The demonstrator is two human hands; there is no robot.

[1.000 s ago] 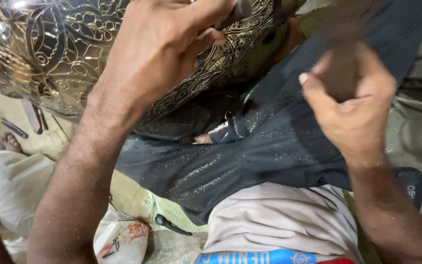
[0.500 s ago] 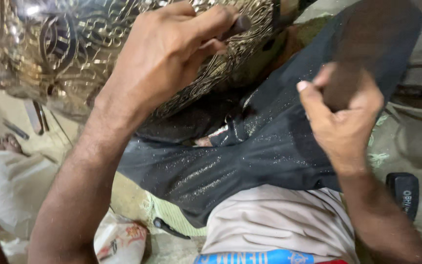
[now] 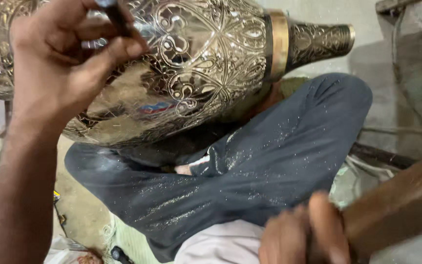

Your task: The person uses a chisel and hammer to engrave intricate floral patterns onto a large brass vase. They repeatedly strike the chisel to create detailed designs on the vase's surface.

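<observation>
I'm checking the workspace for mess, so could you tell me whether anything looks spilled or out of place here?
Fine shiny metal specks are scattered over the dark trousers beneath the engraved metal vase, which lies tilted across the lap. The left hand holds a thin dark tool against it. Nothing looks damaged.

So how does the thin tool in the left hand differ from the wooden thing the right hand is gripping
The thin dark tool is slim and pinched in the left hand's fingertips against the engraved metal vase. The wooden handle is far thicker, brown, and gripped whole in the right hand, away from the vase near the lower frame edge. Both are only partly visible.
</observation>
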